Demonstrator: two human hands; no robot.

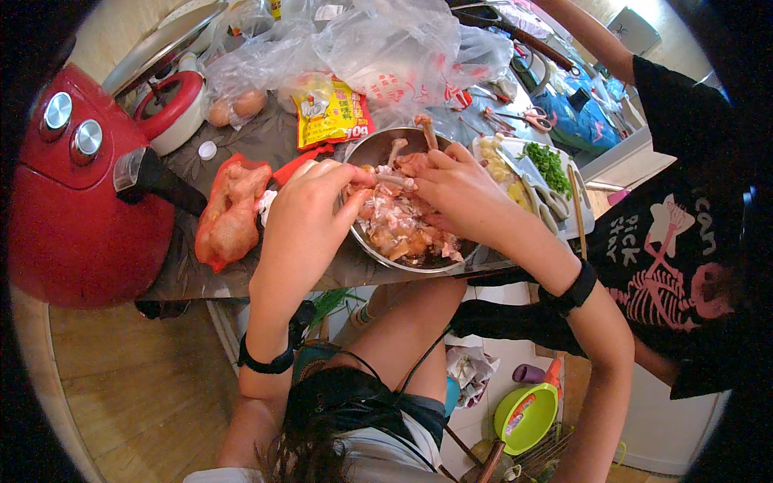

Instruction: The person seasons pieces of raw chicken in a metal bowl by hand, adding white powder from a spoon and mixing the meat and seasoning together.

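A stainless steel bowl (386, 263) of raw, bone-in poultry pieces (404, 226) stands near the table's front edge. Over its left rim, my left hand (317, 202) pinches one end of a pale bone (395, 181) between thumb and fingers. My right hand (465, 190) reaches over the right side and grips the same piece at its other end. Part of that piece is hidden behind my right fingers. Two more bone ends (426, 130) stick up at the bowl's back. Left of my left hand lies raw poultry in a red net bag (232, 214).
A red air fryer (90, 223) stands at left. Behind the bowl are a yellow seasoning packet (332, 115), eggs (235, 108) and plastic bags (386, 54). A white board (567, 157) with chopped greens and scissors (546, 196) sits right. A person in a black shirt (664, 241) stands close by.
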